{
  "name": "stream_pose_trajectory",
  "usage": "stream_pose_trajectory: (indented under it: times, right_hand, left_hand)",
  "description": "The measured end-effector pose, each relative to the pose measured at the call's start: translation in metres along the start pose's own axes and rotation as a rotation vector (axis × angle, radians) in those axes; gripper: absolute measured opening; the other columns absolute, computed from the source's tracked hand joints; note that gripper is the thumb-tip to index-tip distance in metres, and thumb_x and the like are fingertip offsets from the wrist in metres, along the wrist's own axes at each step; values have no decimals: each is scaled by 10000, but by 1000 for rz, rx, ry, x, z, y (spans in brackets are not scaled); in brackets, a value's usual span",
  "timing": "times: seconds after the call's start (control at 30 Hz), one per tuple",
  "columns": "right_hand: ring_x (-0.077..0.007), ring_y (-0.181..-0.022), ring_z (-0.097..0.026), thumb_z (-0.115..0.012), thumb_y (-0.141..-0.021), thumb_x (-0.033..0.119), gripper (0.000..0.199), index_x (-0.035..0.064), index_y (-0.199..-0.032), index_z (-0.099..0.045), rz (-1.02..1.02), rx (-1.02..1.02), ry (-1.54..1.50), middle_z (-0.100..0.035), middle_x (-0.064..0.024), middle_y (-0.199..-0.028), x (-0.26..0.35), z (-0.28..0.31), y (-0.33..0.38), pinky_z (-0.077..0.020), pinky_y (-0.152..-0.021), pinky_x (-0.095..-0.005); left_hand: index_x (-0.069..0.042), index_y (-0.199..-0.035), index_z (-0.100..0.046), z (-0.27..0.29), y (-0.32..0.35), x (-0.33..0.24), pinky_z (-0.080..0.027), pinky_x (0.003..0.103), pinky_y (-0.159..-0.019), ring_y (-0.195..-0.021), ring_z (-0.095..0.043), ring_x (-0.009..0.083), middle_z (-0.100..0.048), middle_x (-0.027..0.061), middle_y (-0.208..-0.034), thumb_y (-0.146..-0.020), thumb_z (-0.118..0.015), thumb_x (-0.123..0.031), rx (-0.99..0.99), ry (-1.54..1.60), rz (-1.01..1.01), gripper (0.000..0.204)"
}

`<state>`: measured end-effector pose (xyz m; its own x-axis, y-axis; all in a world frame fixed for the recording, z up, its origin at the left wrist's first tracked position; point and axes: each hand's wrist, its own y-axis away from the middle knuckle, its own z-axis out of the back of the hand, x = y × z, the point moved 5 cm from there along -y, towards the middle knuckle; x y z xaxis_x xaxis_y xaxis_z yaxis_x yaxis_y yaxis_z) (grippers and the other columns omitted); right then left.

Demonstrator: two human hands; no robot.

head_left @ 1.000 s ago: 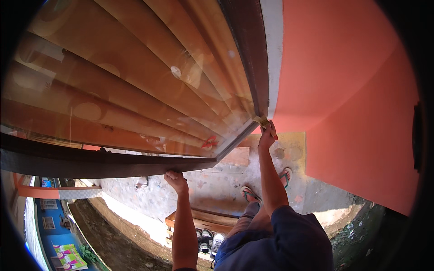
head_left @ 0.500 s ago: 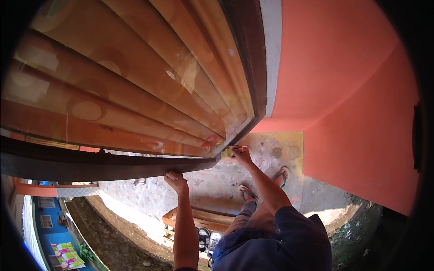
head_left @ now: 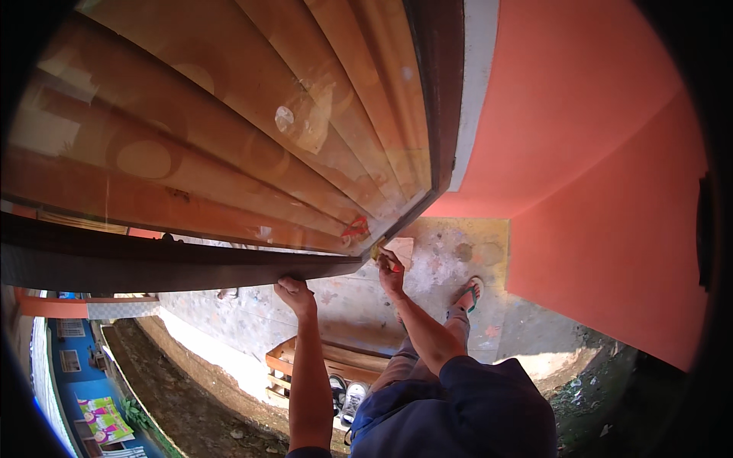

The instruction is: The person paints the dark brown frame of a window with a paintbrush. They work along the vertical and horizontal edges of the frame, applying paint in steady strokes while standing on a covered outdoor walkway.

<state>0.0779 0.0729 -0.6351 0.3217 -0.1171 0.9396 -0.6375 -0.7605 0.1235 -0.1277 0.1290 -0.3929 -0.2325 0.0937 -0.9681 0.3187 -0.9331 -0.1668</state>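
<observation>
You are standing at a big glass window with a dark wooden frame, looking down along it. The pane is filling the upper left, from 9 to 12 o'clock, and is carrying brown reflections and a few pale smudges.

Your left hand is gripping the lower edge of the frame near the picture's centre, fingers curled up over the dark wood and pressed against it. Your right hand is sitting just to the right, at the bottom corner of the pane where the lower rail meets the upright. It is pinching a small yellowish scrap, perhaps a cloth, against that corner; something red is showing in the fist too, but it is too small to make out.

At 3 o'clock a salmon-orange wall is running down to a stained, speckled concrete floor. A white strip of plaster is separating the frame from the painted wall at 1 o'clock. Your foot in a green sandal is resting on the concrete, right of your right forearm.

At 6 o'clock, below your arms, a wooden crate is lying on the floor with a pair of shoes just beside it. At 7 o'clock the ground is dropping away to a dirt channel and a blue building beyond.
</observation>
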Motion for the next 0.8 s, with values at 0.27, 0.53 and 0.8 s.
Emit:
stream_pose_trajectory:
  times: [0.27,0.53,0.8]
  right_hand:
    - [-75,-758,-591,-593,-976,96,247,22,-1203,-657,63,-187,38,-684,-21,-921,10,85,-91,-480,-683,-223]
    - [-88,-832,-601,-615,-964,89,266,8,-1214,-657,-170,108,140,-637,-9,-935,10,-9,-4,-504,-753,-246]
    - [-73,-818,-607,-613,-979,130,194,22,-1115,-699,-178,272,197,-671,8,-940,-7,-7,-6,-539,-739,-258]
  left_hand:
    - [-86,-751,-341,-13,-7,-18,-258,260,-422,-480,-323,86,-372,-12,-617,-1064,-302,-472,-67,-13,-74,499]
    - [68,-942,-507,2,-6,10,-414,278,-615,-720,-448,124,-504,55,-802,-1036,-394,-428,-36,-3,-54,517]
    - [-51,-781,-393,-7,-7,-5,-313,249,-442,-516,-375,76,-428,-7,-648,-1048,-345,-518,-78,-4,-165,540]
